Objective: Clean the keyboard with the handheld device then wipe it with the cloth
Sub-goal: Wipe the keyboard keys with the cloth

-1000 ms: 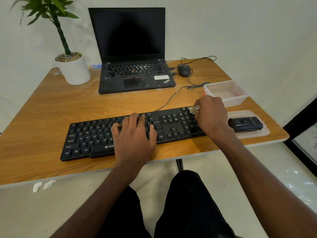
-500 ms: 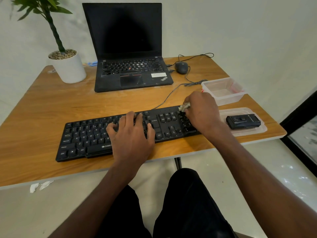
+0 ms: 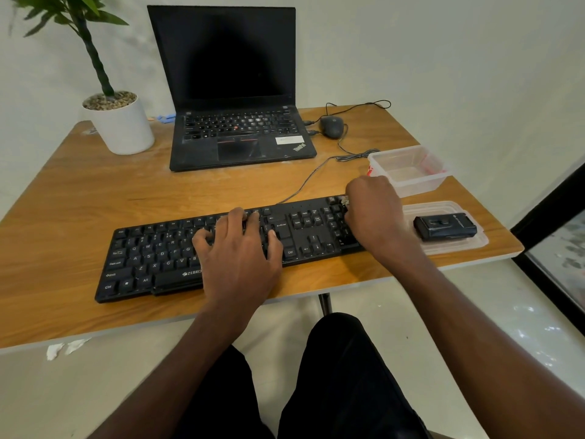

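Hands on keyboard [image 3: 148, 258], right hand [image 3: 375, 213] gripping cloth [image 3: 344, 201], container [image 3: 408, 169] just beyond

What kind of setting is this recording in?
Probably a small office or home desk setup: a wooden table against a plain wall carries an open laptop, a wired mouse, a separate keyboard and a potted plant.

Soft, even daylight; faint shadows, wide-angle bending at edges, slight blur throughout
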`<state>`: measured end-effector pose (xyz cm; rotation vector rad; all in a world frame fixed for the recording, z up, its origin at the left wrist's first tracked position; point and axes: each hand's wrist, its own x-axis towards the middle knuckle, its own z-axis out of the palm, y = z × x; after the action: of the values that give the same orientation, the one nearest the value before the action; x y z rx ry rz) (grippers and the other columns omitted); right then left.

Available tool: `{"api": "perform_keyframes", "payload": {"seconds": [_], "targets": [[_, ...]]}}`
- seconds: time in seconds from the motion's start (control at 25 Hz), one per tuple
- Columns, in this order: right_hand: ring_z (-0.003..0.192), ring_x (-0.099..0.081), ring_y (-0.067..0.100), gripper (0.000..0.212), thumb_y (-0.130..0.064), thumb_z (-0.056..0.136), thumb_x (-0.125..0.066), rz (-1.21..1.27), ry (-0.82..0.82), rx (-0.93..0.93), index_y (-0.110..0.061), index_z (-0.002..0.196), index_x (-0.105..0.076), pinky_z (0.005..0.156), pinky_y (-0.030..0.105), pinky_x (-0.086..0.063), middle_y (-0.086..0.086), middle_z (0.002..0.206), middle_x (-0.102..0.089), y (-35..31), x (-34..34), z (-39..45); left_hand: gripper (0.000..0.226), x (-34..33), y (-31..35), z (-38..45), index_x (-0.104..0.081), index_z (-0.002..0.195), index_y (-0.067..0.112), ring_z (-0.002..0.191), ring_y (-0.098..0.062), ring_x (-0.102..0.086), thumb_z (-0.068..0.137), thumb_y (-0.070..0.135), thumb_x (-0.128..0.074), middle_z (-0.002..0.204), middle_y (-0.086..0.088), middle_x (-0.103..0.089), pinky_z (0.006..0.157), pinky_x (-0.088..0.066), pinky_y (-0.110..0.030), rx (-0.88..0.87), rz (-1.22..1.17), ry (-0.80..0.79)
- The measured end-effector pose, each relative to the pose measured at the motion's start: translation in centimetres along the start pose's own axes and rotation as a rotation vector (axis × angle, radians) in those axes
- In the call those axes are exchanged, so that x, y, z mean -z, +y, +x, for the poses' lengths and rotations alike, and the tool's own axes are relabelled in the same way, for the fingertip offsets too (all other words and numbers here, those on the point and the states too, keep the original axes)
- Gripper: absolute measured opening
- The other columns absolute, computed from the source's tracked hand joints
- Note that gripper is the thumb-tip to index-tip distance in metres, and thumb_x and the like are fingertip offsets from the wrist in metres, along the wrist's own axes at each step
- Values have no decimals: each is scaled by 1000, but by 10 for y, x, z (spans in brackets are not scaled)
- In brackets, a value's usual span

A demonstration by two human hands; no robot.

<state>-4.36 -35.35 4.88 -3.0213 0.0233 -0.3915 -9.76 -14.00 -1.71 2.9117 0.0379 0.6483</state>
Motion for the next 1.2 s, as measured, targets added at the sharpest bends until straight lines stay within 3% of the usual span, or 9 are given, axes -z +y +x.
{"api": "perform_keyframes", "payload": {"seconds": [0.08,0.16,0.32,0.52,0.64,0.76,0.92,1.04,1.2], "targets": [[94,-65,29,17,-10,87,-74,97,-21,78,-16,102,-78,73,37,-54,8,97,-72,-1,-3,2,53,-1,-1,0,-65,136,17,119,-21,-55,101,50,-42,134,-2,-55,104,-31,-52,-7,1,-2],[90,-67,25,20,-15,86,-76,186,-31,38,-23,104,-80,76,38,-58,4,96,-74,7,-3,3,54,-1,-2,1,-65,136,17,119,-21,-55,100,50,-41,134,-2,-55,103,-31,-52,-3,-3,-1],[85,-66,30,13,-16,88,-76,16,68,-152,-13,101,-77,69,36,-55,12,91,-71,36,1,8,52,-1,-1,0,-65,134,17,117,-21,-55,100,49,-43,132,-2,-55,102,-30,-51,-9,-5,7],[94,-57,32,10,-10,91,-70,-56,-40,-32,-8,98,-64,72,38,-46,9,90,-58,8,7,-6,48,-2,-1,1,-64,135,16,118,-22,-55,102,47,-48,133,-3,-54,102,-31,-51,-14,-2,-4],[108,-54,35,9,-9,93,-67,-76,-36,-16,-7,101,-63,77,41,-48,16,106,-63,-5,12,-13,47,-2,0,0,-64,133,14,116,-23,-54,102,45,-46,132,-5,-54,101,-32,-51,-20,-5,2],[107,-53,31,7,-10,91,-68,-20,-12,45,-10,93,-62,73,37,-43,12,104,-64,-20,12,-19,51,-1,1,0,-65,131,13,115,-23,-54,100,46,-41,130,-5,-55,101,-32,-51,-28,2,4],[103,-57,23,23,-10,87,-71,175,3,208,-14,109,-76,75,34,-47,3,106,-70,-39,-7,-16,51,-1,0,1,-66,129,13,114,-24,-54,100,46,-41,129,-6,-55,100,-32,-50,-33,-2,13],[98,-65,18,30,-9,85,-77,377,54,78,-22,112,-80,80,27,-47,-1,109,-76,-19,-9,-2,50,-1,0,1,-66,128,14,113,-23,-55,100,46,-42,129,-5,-55,100,-33,-50,-34,-15,19],[97,-67,21,28,-7,85,-76,295,43,6,-22,108,-80,85,37,-56,0,105,-76,16,-12,17,52,-2,0,1,-66,131,15,115,-23,-55,99,48,-42,131,-4,-55,102,-35,-52,-17,-17,20]]}}
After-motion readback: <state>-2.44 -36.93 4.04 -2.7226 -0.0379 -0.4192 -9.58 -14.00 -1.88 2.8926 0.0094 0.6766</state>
